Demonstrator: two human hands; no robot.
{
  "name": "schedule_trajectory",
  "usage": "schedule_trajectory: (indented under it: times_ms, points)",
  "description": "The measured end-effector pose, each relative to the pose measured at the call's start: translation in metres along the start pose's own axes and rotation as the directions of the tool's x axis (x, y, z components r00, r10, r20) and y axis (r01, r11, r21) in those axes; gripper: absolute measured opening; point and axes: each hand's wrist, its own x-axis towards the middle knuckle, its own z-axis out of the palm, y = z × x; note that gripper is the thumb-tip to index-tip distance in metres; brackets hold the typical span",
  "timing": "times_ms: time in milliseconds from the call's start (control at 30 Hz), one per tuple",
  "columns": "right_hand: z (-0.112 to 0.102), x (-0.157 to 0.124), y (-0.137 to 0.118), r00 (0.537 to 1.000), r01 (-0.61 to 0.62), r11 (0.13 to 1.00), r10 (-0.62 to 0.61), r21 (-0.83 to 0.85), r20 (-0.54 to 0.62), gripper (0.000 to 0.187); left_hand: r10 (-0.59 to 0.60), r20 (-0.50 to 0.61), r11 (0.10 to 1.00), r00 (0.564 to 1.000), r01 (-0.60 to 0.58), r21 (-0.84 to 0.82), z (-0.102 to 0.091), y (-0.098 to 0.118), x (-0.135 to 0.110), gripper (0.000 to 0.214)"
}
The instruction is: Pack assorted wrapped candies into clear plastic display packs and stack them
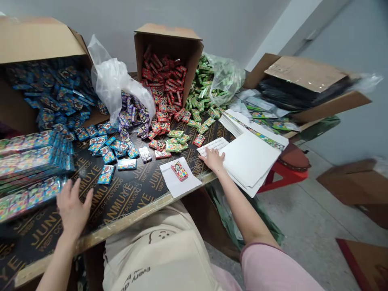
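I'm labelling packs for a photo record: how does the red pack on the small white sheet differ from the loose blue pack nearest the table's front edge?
The red pack is mainly red, the blue pack mainly blue. The red pack lies on the white sheet; the blue pack lies directly on the dark tabletop. Both lie flat and carry multicoloured printing.

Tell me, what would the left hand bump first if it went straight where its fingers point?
The left hand would probably bump the stack of colourful packs first, though the blur hides how close it is.
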Motion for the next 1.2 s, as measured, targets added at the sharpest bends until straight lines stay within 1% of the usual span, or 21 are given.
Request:
schedule_trajectory:
  times_ms: [67,100,167,233,300,367,433,500,567,667,733,833,933,1000,1033,1100,1133,1167,1200]
  points:
    - [0.003,-0.004,0.003,0.999,0.032,0.999,-0.032,0.005,0.000,0.059,0.081,0.093,0.996,0.992,-0.078,-0.038,0.012,0.016,-0.012,0.059]
    - [0.004,-0.004,0.004,0.999,0.043,0.999,-0.043,0.011,0.000,0.058,0.141,0.156,0.989,0.978,-0.134,-0.058,0.019,0.024,-0.017,0.058]
    - [0.001,-0.004,0.004,0.998,0.060,0.997,-0.060,0.047,0.011,0.055,0.275,0.276,0.961,0.921,-0.256,-0.103,0.032,0.040,-0.027,0.055]
    - [-0.003,0.000,0.007,0.997,0.074,0.991,-0.074,0.108,-0.003,0.054,0.384,0.352,0.923,0.853,-0.357,-0.142,0.044,0.057,-0.032,0.053]
    - [-0.008,0.006,0.015,0.996,0.081,0.983,-0.072,0.163,-0.062,0.052,0.466,0.384,0.884,0.797,-0.437,-0.168,0.052,0.076,-0.032,0.052]
    - [-0.013,0.012,0.029,0.991,0.070,0.977,-0.046,0.200,-0.122,0.051,0.528,0.397,0.848,0.751,-0.498,-0.185,0.057,0.094,-0.029,0.052]
    - [-0.018,0.019,0.049,0.990,0.037,0.969,-0.002,0.245,-0.140,0.048,0.561,0.400,0.824,0.724,-0.532,-0.193,0.061,0.111,-0.023,0.051]
    - [-0.023,0.026,0.073,0.989,-0.015,0.953,0.059,0.302,-0.136,0.047,0.579,0.397,0.812,0.713,-0.549,-0.198,0.065,0.124,-0.016,0.050]
    - [-0.028,0.035,0.101,0.982,-0.061,0.937,0.118,0.345,-0.145,0.047,0.601,0.383,0.796,0.701,-0.566,-0.213,0.070,0.134,-0.008,0.048]
    - [-0.032,0.052,0.146,0.965,-0.141,0.925,0.207,0.353,-0.159,0.048,0.651,0.353,0.758,0.672,-0.595,-0.266,0.081,0.148,0.009,0.048]
    - [-0.032,0.071,0.176,0.953,-0.207,0.920,0.266,0.332,-0.144,0.049,0.679,0.336,0.734,0.653,-0.607,-0.304,0.088,0.160,0.023,0.051]
    - [-0.027,0.110,0.218,0.940,-0.288,0.915,0.327,0.282,-0.101,0.050,0.701,0.332,0.713,0.631,-0.608,-0.349,0.099,0.186,0.049,0.057]
    - [-0.019,0.155,0.249,0.929,-0.335,0.917,0.360,0.218,-0.090,0.051,0.710,0.376,0.704,0.595,-0.583,-0.407,0.110,0.222,0.079,0.059]
    - [-0.011,0.176,0.260,0.918,-0.365,0.914,0.385,0.179,-0.095,0.054,0.716,0.408,0.697,0.566,-0.556,-0.453,0.121,0.252,0.098,0.058]
    - [-0.007,0.182,0.263,0.914,-0.376,0.913,0.394,0.159,-0.100,0.056,0.722,0.424,0.691,0.547,-0.542,-0.477,0.127,0.269,0.106,0.057]
    - [-0.001,0.184,0.264,0.910,-0.388,0.914,0.401,0.122,-0.109,0.060,0.732,0.457,0.680,0.505,-0.513,-0.524,0.144,0.307,0.119,0.051]
    - [0.000,0.182,0.263,0.911,-0.385,0.916,0.396,0.107,-0.113,0.061,0.738,0.475,0.674,0.479,-0.496,-0.548,0.152,0.328,0.123,0.048]
    - [0.000,0.180,0.263,0.913,-0.381,0.919,0.391,0.097,-0.118,0.061,0.741,0.486,0.671,0.463,-0.480,-0.566,0.161,0.350,0.126,0.045]
    - [-0.003,0.179,0.263,0.914,-0.379,0.921,0.388,0.093,-0.118,0.061,0.748,0.503,0.664,0.434,-0.466,-0.585,0.169,0.373,0.128,0.043]
